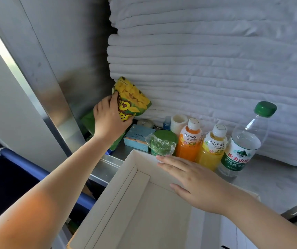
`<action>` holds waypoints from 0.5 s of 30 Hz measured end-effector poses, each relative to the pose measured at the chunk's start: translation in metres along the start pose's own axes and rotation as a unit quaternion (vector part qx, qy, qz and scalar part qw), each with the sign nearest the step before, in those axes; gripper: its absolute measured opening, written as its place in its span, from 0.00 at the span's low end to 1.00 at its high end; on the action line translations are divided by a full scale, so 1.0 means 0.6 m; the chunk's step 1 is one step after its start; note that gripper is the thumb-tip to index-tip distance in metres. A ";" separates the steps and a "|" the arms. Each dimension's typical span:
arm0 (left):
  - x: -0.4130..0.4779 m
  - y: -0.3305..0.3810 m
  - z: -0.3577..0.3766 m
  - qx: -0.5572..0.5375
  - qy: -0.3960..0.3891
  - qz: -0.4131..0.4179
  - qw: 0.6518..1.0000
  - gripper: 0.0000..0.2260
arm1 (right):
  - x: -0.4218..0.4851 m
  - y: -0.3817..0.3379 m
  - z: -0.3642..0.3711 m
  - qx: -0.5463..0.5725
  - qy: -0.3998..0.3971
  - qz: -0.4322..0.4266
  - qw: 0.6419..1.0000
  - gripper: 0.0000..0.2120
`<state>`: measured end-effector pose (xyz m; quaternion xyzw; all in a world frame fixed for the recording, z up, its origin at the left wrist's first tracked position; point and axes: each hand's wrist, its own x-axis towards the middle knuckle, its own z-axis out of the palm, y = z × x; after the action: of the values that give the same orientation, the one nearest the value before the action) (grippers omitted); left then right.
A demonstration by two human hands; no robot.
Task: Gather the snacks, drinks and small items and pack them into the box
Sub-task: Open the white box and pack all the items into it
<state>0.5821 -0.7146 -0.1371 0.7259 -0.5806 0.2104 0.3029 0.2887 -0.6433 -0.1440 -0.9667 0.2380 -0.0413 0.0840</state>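
My left hand (110, 117) grips a yellow-and-green snack bag (132, 97) that leans in the back left corner against the metal wall. My right hand (196, 182) lies flat with fingers apart over the far rim of the open white box (126, 186), which has nothing inside. Behind the box stand an orange juice bottle (189, 141), a yellow juice bottle (211, 148) and a clear water bottle (242, 146) with a green cap. A green cup (163, 143) wrapped in plastic and a small blue carton (138, 138) sit left of the bottles.
A tall stack of folded white linen (207, 60) fills the back. A white candle-like cylinder (178, 123) and a small blue-capped item (167, 122) stand behind the cup. A second green bag (90, 121) lies under my left hand. A blue-railed cart edge (27, 164) is at the left.
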 end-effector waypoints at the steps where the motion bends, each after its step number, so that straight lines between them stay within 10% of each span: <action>1: -0.002 0.014 -0.012 -0.007 0.008 0.016 1.000 0.38 | -0.001 0.000 -0.002 0.002 0.007 0.002 1.000 0.26; 10: -0.059 0.125 -0.118 -0.033 0.048 0.199 0.978 0.38 | -0.010 -0.006 -0.050 -0.076 0.306 0.026 0.949 0.26; 15: -0.083 0.166 -0.173 -0.050 0.027 0.220 0.974 0.38 | -0.016 -0.006 -0.086 -0.108 0.333 0.037 0.936 0.32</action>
<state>0.4782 -0.6223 -0.0748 0.5580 -0.7276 0.2624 0.3007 0.2757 -0.6433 -0.0931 -0.8913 0.2914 -0.3317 -0.1035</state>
